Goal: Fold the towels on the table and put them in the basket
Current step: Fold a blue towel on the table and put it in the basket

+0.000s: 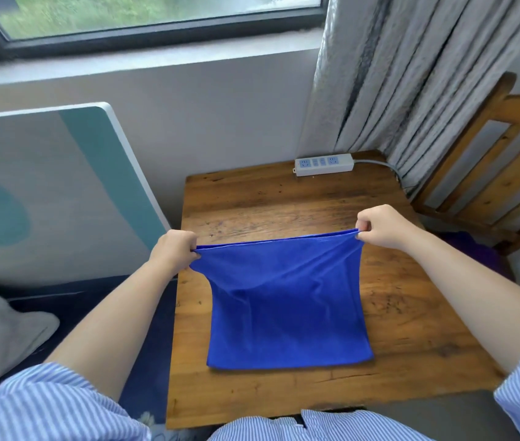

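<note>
Wooden table (pixel 284 198) — blue towel (pixel 287 307) between left hand (pixel 174 249) and right hand (pixel 379 227), power strip (pixel 324 164) behind

Left hand (pixel 174 249), right hand (pixel 379 229) pinch blue towel (pixel 284 300) top corners; bottom edge lies on wood table (pixel 284 195).
</note>
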`<state>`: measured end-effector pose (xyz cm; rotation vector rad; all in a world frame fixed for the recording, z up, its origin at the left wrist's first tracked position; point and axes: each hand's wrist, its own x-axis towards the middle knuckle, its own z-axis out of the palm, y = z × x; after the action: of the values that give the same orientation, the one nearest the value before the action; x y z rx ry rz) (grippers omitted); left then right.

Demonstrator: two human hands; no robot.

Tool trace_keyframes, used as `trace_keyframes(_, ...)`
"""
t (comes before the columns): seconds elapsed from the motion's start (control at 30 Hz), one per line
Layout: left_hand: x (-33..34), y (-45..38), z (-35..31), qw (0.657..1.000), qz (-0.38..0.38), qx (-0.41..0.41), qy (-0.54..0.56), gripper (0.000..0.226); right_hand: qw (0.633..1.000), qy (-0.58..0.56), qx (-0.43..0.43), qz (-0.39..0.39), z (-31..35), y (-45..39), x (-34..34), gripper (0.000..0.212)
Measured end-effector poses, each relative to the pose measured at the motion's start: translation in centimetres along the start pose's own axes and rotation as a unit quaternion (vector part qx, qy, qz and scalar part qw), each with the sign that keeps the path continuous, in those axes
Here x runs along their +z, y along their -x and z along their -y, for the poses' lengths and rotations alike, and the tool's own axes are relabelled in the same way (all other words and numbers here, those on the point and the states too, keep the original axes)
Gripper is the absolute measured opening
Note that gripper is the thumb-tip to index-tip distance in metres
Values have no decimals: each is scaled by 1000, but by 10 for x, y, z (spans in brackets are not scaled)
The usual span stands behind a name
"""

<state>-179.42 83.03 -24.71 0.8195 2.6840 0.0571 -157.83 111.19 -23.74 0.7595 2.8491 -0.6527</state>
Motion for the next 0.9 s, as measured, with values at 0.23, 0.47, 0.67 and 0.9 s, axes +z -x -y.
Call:
trace_keyframes(0.23, -6, 8, 0, 999, -34, 39, 7, 20, 999, -29, 30, -4, -1, 2, 1, 18)
trace_keyframes(0.47, -44, 1, 1, 993, -116, 24, 1, 24, 993, 20, -3, -117, 17, -13, -26, 24)
trace_keyframes(0.67, -94, 1, -1, 982, -183, 35, 0, 29, 980, 39, -40, -193, 47, -29, -64, 27)
trace_keyframes(0.9, -124, 6, 0, 971, -239, -10, -19, 28, 980, 117, 8, -159, 55, -41, -99, 30)
